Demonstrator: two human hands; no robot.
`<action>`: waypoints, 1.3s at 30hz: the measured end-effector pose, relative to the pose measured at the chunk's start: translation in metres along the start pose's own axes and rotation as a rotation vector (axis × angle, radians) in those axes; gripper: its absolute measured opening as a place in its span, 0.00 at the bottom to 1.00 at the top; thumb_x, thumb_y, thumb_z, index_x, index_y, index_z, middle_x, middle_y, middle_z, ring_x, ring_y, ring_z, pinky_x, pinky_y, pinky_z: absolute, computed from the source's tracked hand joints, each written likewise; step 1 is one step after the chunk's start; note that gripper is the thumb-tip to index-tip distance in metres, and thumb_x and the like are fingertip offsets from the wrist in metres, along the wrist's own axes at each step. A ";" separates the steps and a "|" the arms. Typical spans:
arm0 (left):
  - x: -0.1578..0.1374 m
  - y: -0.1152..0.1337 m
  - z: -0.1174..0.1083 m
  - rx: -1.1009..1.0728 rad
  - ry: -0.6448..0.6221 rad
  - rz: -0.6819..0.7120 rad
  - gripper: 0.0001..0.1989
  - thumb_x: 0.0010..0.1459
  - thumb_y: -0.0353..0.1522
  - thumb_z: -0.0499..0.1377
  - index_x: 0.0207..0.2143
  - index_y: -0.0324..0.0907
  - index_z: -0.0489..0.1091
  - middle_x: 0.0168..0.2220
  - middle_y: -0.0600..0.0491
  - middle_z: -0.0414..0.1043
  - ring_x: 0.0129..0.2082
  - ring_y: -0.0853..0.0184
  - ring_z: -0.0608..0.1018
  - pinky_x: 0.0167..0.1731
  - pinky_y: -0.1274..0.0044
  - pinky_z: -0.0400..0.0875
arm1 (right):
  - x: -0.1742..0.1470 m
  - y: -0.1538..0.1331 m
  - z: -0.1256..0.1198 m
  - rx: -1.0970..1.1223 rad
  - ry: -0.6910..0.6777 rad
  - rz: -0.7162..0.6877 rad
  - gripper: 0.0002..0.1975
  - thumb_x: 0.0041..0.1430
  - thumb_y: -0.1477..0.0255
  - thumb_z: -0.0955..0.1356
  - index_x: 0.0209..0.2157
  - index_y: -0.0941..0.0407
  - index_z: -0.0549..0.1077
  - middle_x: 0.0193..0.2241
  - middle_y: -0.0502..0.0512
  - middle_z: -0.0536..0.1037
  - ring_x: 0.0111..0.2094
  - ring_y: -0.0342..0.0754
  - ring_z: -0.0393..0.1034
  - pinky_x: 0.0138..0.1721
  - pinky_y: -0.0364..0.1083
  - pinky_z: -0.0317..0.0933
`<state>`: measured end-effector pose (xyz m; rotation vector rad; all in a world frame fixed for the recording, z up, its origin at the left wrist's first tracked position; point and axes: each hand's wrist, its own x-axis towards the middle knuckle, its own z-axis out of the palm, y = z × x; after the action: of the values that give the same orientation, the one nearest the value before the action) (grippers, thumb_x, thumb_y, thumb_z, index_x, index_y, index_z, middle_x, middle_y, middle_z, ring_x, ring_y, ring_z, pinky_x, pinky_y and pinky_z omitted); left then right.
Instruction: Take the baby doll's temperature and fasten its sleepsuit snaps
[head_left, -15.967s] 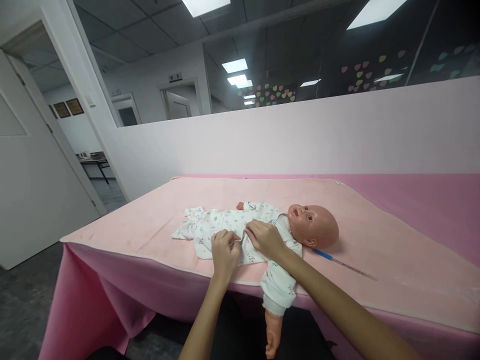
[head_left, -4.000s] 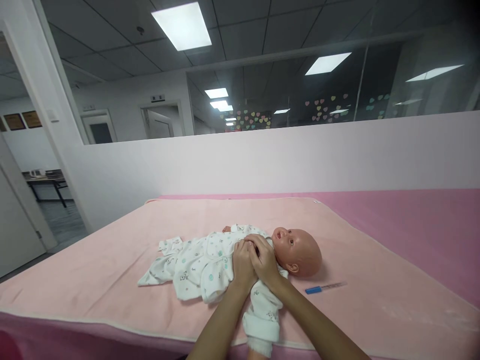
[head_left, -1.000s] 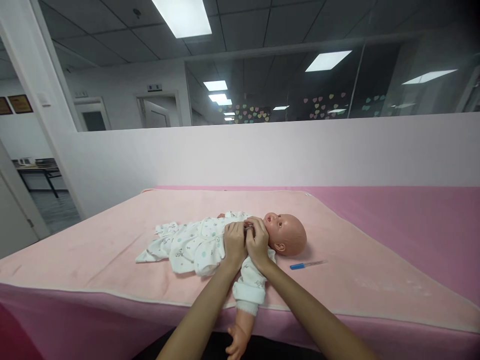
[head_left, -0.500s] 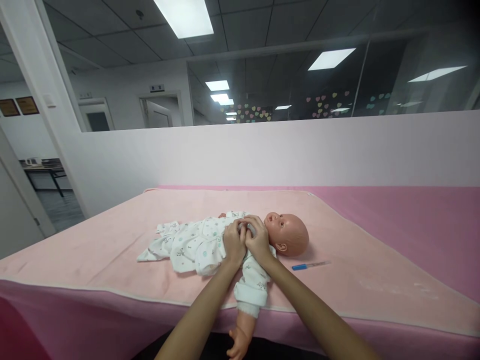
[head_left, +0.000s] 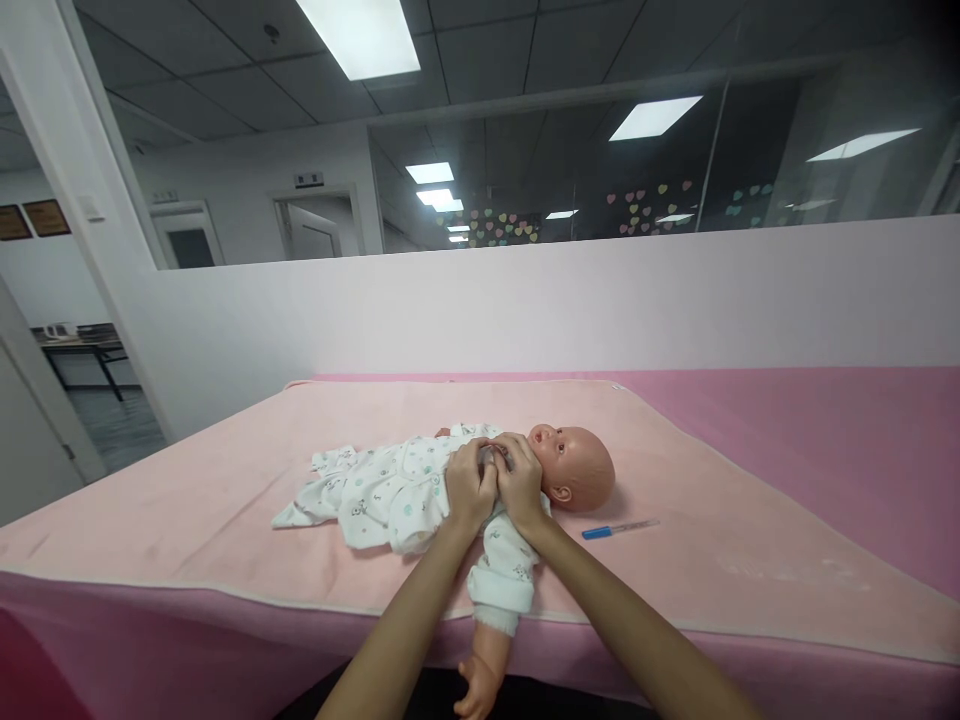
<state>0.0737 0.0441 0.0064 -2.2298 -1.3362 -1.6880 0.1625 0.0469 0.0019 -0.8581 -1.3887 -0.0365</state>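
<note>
A baby doll (head_left: 577, 468) lies on its back, head to the right, in a white patterned baby outfit (head_left: 390, 495). At the upper chest, just below the doll's chin, my left hand (head_left: 470, 485) and my right hand (head_left: 520, 480) meet with curled fingers. They pinch the front of the outfit near the neckline. A small greyish patch shows between the fingertips, too covered to make out. The doll's near arm (head_left: 487, 665) sticks out between my forearms, its hand over the table's front edge.
A thermometer with a blue end (head_left: 598, 533) lies right of the doll's shoulder. A pink blanket (head_left: 210, 480) covers the padded table. Behind stands a white half wall (head_left: 525, 310) with glass above. A doorway opens at the left.
My fingers shift slightly at the doll's chest, the right fingers curling closer toward the left ones. The doll and thermometer stay put; the view turns a little.
</note>
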 end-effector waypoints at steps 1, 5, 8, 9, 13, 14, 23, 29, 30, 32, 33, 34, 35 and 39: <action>0.000 0.000 -0.001 -0.018 -0.010 0.008 0.13 0.50 0.27 0.49 0.39 0.42 0.65 0.36 0.53 0.71 0.36 0.66 0.72 0.38 0.74 0.64 | 0.000 0.000 0.000 0.004 0.012 0.004 0.10 0.54 0.79 0.59 0.31 0.55 0.70 0.31 0.53 0.71 0.35 0.46 0.65 0.37 0.47 0.63; 0.001 -0.004 -0.002 -0.072 -0.035 0.025 0.13 0.49 0.27 0.50 0.39 0.42 0.65 0.37 0.52 0.71 0.37 0.66 0.72 0.39 0.74 0.65 | -0.001 -0.001 -0.001 0.028 0.059 0.011 0.09 0.52 0.79 0.60 0.29 0.55 0.70 0.31 0.53 0.71 0.34 0.46 0.66 0.37 0.46 0.63; 0.001 -0.006 -0.001 -0.048 -0.032 0.080 0.12 0.51 0.29 0.51 0.40 0.42 0.65 0.37 0.52 0.71 0.38 0.66 0.72 0.39 0.74 0.65 | -0.001 -0.003 -0.002 0.052 0.079 0.019 0.10 0.50 0.80 0.60 0.28 0.55 0.70 0.31 0.53 0.71 0.35 0.46 0.66 0.37 0.46 0.63; 0.000 -0.007 -0.001 -0.031 -0.030 0.094 0.11 0.52 0.30 0.52 0.40 0.42 0.65 0.37 0.51 0.71 0.37 0.66 0.72 0.39 0.74 0.66 | -0.001 -0.004 -0.002 0.061 0.083 0.023 0.11 0.49 0.81 0.59 0.28 0.55 0.70 0.30 0.53 0.71 0.35 0.46 0.66 0.37 0.47 0.63; -0.002 -0.007 0.000 0.030 -0.044 0.120 0.08 0.56 0.31 0.50 0.38 0.42 0.65 0.35 0.51 0.71 0.35 0.66 0.72 0.36 0.74 0.65 | 0.001 -0.005 -0.004 0.106 0.094 0.065 0.12 0.48 0.82 0.58 0.28 0.56 0.70 0.30 0.53 0.71 0.34 0.46 0.66 0.36 0.47 0.63; -0.002 -0.006 0.001 0.044 -0.049 0.127 0.08 0.57 0.31 0.49 0.37 0.41 0.65 0.34 0.51 0.71 0.34 0.67 0.72 0.36 0.74 0.65 | 0.001 -0.005 -0.004 0.112 0.098 0.069 0.12 0.47 0.82 0.58 0.28 0.56 0.70 0.30 0.53 0.71 0.34 0.46 0.66 0.36 0.47 0.63; -0.003 -0.007 -0.007 0.154 0.038 0.288 0.07 0.55 0.30 0.49 0.33 0.41 0.66 0.30 0.51 0.70 0.33 0.66 0.70 0.36 0.73 0.62 | -0.003 -0.007 -0.003 -0.044 0.098 -0.116 0.15 0.48 0.83 0.57 0.30 0.55 0.70 0.34 0.55 0.71 0.39 0.47 0.66 0.40 0.48 0.63; 0.000 -0.023 -0.040 0.216 0.079 0.209 0.07 0.52 0.28 0.50 0.33 0.42 0.67 0.32 0.52 0.71 0.36 0.65 0.70 0.39 0.72 0.60 | -0.003 -0.004 -0.005 -0.096 0.053 -0.241 0.17 0.51 0.84 0.56 0.33 0.54 0.69 0.32 0.54 0.72 0.37 0.46 0.66 0.40 0.49 0.63; 0.000 -0.024 -0.043 0.228 0.042 0.177 0.08 0.52 0.28 0.50 0.32 0.43 0.67 0.32 0.52 0.70 0.36 0.65 0.70 0.38 0.72 0.60 | -0.003 -0.004 -0.005 -0.092 0.040 -0.244 0.17 0.51 0.84 0.56 0.33 0.54 0.69 0.32 0.53 0.72 0.37 0.46 0.66 0.39 0.49 0.63; -0.002 -0.024 -0.047 0.232 -0.059 0.162 0.08 0.52 0.28 0.50 0.32 0.43 0.67 0.33 0.52 0.70 0.36 0.65 0.69 0.38 0.72 0.60 | -0.004 -0.005 -0.006 -0.088 0.009 -0.249 0.17 0.50 0.84 0.56 0.33 0.54 0.70 0.31 0.53 0.72 0.35 0.47 0.66 0.38 0.49 0.62; -0.003 -0.023 -0.047 0.229 -0.101 0.167 0.07 0.52 0.28 0.50 0.31 0.43 0.67 0.33 0.52 0.70 0.36 0.65 0.69 0.38 0.72 0.60 | -0.004 -0.006 -0.006 -0.090 -0.005 -0.251 0.17 0.50 0.84 0.56 0.33 0.54 0.70 0.31 0.53 0.72 0.35 0.47 0.66 0.38 0.49 0.62; -0.004 -0.022 -0.047 0.225 -0.126 0.171 0.07 0.52 0.29 0.50 0.31 0.43 0.67 0.33 0.52 0.69 0.35 0.65 0.69 0.38 0.72 0.60 | -0.004 -0.007 -0.005 -0.098 -0.022 -0.253 0.17 0.49 0.84 0.56 0.33 0.54 0.70 0.31 0.53 0.72 0.35 0.47 0.65 0.38 0.49 0.61; -0.005 -0.021 -0.046 0.222 -0.134 0.169 0.07 0.53 0.29 0.50 0.31 0.43 0.66 0.32 0.52 0.69 0.35 0.65 0.69 0.38 0.72 0.60 | -0.004 -0.009 -0.005 -0.111 -0.046 -0.259 0.17 0.48 0.84 0.56 0.34 0.54 0.70 0.31 0.54 0.72 0.35 0.48 0.65 0.38 0.49 0.60; -0.007 -0.021 -0.042 0.237 -0.124 0.152 0.05 0.54 0.30 0.49 0.29 0.42 0.64 0.29 0.52 0.67 0.32 0.65 0.68 0.36 0.73 0.60 | -0.005 -0.017 -0.005 -0.185 -0.232 -0.292 0.13 0.47 0.82 0.58 0.31 0.56 0.70 0.29 0.54 0.72 0.33 0.48 0.63 0.37 0.48 0.56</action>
<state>0.0279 0.0319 0.0082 -2.2632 -1.2765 -1.2884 0.1568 0.0303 0.0067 -0.8241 -1.7413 -0.3015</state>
